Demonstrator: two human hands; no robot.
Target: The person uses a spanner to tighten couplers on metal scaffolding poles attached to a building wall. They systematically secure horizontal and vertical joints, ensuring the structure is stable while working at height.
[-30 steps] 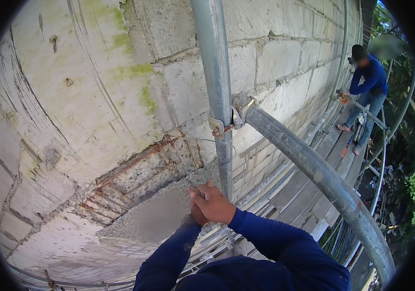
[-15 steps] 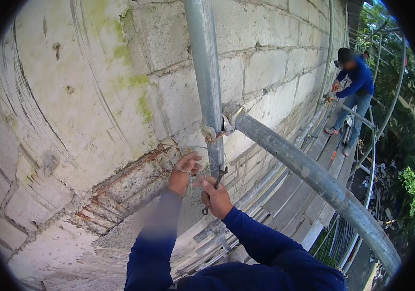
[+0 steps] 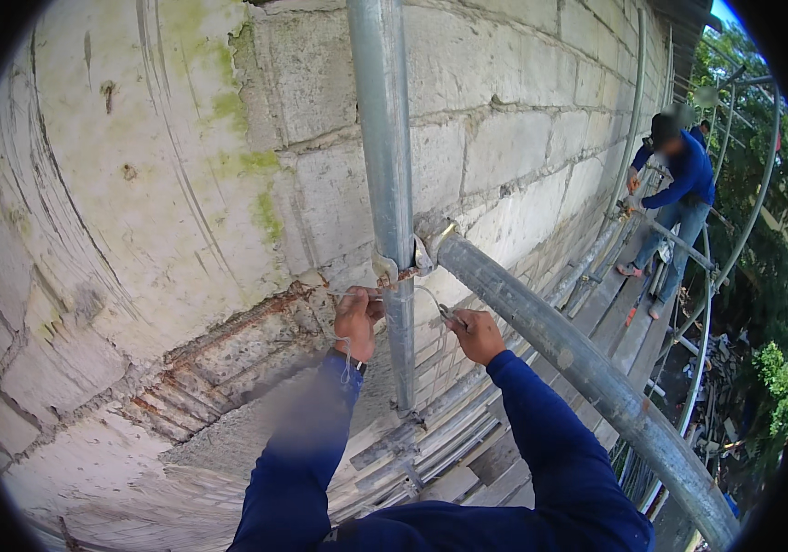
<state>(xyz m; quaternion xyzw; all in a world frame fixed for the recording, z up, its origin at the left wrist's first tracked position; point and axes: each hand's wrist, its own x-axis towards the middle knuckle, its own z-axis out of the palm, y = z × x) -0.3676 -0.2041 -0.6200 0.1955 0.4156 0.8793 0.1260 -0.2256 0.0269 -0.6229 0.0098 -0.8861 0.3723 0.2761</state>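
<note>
A grey steel scaffold tube point(image 3: 383, 129) stands upright against the wall. Left of it, my left hand point(image 3: 354, 324) is closed on a thin pale wire point(image 3: 345, 348), whose loose loops hang by the wrist. On the tube's other side, my right hand point(image 3: 480, 339) is closed around a small metal wrench point(image 3: 450, 317), mostly covered by the fingers. A curved stretch of wire runs from near the tube to that hand; whether the fingers pinch it too is unclear. Just above both hands, a rusty clamp point(image 3: 398, 267) joins the upright to a thick sloping tube point(image 3: 564, 354).
Broken concrete with rusty rebar point(image 3: 201, 386) opens in the block wall point(image 3: 320, 83) at left. Plank decking point(image 3: 610, 322) runs along the wall at right. Farther along it, a co-worker in blue point(image 3: 682, 175) bends over a rail. Debris lies far below.
My right hand has moved right, away from the left hand, with the wrench. My left hand has shifted slightly right and up beside the upright tube. A wire now stretches toward the right hand.
</note>
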